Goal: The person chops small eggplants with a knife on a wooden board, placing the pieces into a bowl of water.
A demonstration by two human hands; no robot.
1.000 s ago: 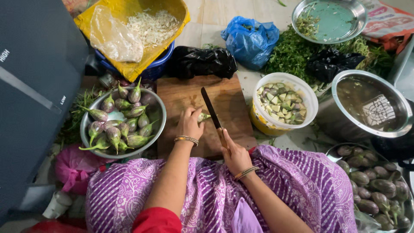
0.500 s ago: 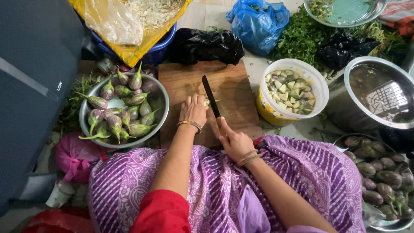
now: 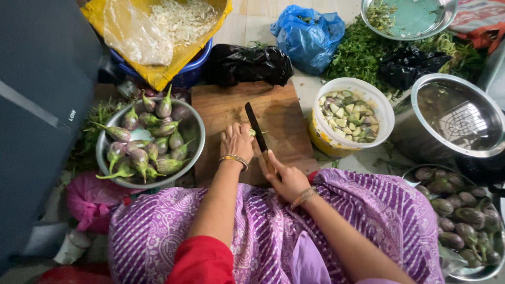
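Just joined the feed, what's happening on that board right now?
A person is cutting a small eggplant piece on the cutting board. The left hand pins the piece down, and the right hand holds the knife against it. Whole eggplants fill the steel bowl on the left; cut chunks sit in the white tub on the right.

Bare board point(image 3: 284, 113) between crowding bowls point(image 3: 192, 131)

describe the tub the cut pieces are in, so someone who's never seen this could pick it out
Start at the wooden cutting board in the centre, where the right hand holds a knife. Just right of the board stands a round white plastic tub with a yellow lower wall. It alone holds pale chopped pieces; the steel bowl left of the board holds whole small eggplants.
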